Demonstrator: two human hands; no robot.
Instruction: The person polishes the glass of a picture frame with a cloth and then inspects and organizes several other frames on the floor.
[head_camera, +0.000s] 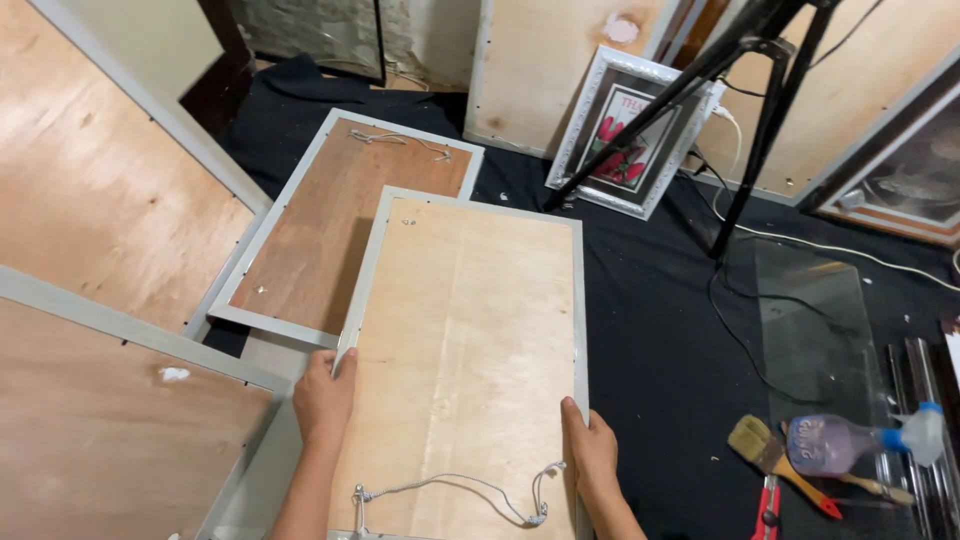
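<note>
Hanging cord (450, 492) seen nearest, on frame back (465, 340) | frame lies face-down on black floor cloth (650, 340) | left hand (323, 398), right hand (590, 450): fingers clamped on side edges | step judged: positioning; next calls for level grip.

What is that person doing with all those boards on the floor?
A person is holding a picture frame lying face down on a black cloth. The left hand grips its left edge and the right hand its right edge. A hanging cord runs across its wooden back. More face-down frames lie around, and a paintbrush and spray bottle sit to the right.
</note>
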